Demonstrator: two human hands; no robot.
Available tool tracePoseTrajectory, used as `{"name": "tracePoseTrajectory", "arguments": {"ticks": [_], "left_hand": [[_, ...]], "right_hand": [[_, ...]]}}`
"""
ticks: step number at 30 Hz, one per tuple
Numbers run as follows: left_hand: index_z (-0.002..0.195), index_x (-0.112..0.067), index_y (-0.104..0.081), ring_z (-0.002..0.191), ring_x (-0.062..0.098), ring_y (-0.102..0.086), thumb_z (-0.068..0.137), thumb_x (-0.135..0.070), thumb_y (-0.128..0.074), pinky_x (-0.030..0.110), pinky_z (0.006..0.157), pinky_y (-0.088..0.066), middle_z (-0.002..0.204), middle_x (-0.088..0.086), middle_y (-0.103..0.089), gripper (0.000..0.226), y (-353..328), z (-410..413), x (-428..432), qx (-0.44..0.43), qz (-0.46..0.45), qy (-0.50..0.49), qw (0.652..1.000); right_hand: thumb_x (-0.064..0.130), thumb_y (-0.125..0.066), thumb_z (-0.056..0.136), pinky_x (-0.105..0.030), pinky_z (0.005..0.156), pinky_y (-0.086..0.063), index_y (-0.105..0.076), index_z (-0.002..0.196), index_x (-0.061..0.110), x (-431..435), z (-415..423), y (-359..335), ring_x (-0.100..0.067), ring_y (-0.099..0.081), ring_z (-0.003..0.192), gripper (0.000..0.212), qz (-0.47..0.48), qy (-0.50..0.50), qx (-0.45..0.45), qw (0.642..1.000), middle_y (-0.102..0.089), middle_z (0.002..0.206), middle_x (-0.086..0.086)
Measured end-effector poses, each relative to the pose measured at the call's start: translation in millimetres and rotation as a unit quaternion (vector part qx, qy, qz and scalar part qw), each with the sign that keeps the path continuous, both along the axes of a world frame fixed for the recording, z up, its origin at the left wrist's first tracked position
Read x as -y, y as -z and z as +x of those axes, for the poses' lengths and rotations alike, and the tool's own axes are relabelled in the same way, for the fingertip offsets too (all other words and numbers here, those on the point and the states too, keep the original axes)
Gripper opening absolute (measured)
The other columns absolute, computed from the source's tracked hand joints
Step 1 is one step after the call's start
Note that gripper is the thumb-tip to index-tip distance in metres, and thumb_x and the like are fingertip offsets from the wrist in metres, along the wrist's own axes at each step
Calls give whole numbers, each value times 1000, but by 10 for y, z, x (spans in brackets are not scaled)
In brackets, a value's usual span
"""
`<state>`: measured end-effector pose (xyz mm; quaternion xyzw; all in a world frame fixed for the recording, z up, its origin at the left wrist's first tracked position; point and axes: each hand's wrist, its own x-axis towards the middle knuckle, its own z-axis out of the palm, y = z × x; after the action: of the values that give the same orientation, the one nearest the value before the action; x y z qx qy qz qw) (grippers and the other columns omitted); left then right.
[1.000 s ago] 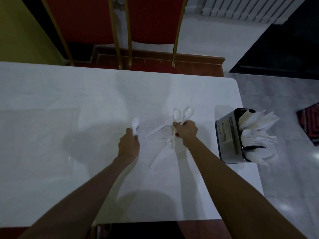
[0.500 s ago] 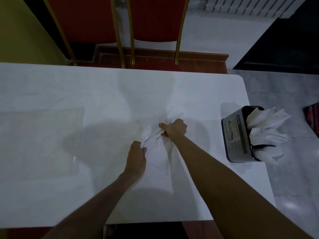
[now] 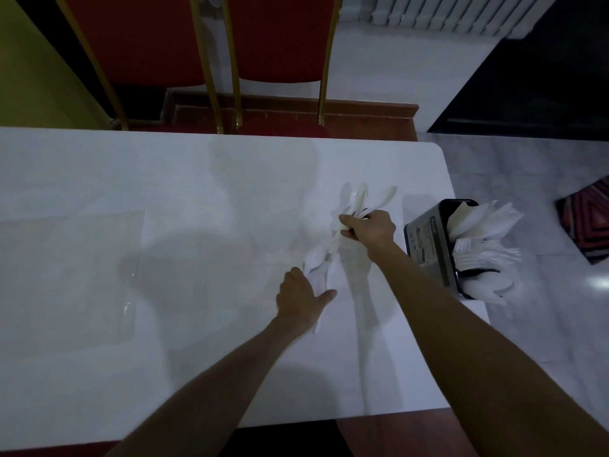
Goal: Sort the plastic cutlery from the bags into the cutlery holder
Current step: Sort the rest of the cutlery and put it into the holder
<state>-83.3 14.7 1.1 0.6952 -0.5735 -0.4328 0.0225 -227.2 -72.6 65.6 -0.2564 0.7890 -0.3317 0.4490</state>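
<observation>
Plastic spoons (image 3: 359, 196) sit bunched in the right hand (image 3: 370, 229), just left of the cutlery holder (image 3: 431, 245).
On my feed the right hand is curled tight round the handles, with the bowls fanning out above the fist, close beside the holder but not touching it. A few loose spoons (image 3: 316, 262) lie on the table (image 3: 164, 179) further left of the holder, under the fingers of the left hand (image 3: 300, 298). Its thumb is stretched out flat, and I cannot tell whether the fingers grasp a spoon or only rest on them. The holder stands at the table's right edge, packed with white cutlery (image 3: 478, 255). Far left of the holder a clear bag (image 3: 72, 275) lies flat.
</observation>
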Motion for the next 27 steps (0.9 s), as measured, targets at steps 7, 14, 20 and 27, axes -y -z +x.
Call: {"name": "tracePoseTrajectory", "arguments": {"ticks": [7,14,20,27], "left_hand": [[124,-1,-37,112,23,-49,96,-17,-44,27,92,-40,125,13,-44,33,123,-41,3,153,-94,132,975],[124,0,-38,114,26,-47,99,-11,-32,31,91,-37,124,13,-46,28,57,48,48,246,-75,199,946],[108,-6,-39,86,29,-61,97,-14,-40,37,72,-52,104,18,-58,13,-355,196,257,-1,-16,-26,1000],[104,-9,-49,79,15,-56,100,-19,-39,32,75,-44,83,-3,-58,15,-1104,-338,438,-258,-78,3,963]], "right_hand": [[18,-78,79,-29,72,-60,-68,77,13,-201,-142,-21,-18,-72,62,11,-46,-20,-31,998,-71,72,0],[18,-82,74,-16,60,-56,-70,75,14,-385,-203,-157,-7,-69,60,13,-33,-73,-17,997,-72,76,-5],[13,-82,75,-12,53,-52,-70,82,-6,-598,-295,-516,-9,-68,59,24,-33,-104,-3,994,-72,84,-15],[18,-83,74,-12,48,-49,-68,71,5,-1027,-923,-1456,-3,-68,53,19,-57,-142,-67,986,-70,63,3]]}}
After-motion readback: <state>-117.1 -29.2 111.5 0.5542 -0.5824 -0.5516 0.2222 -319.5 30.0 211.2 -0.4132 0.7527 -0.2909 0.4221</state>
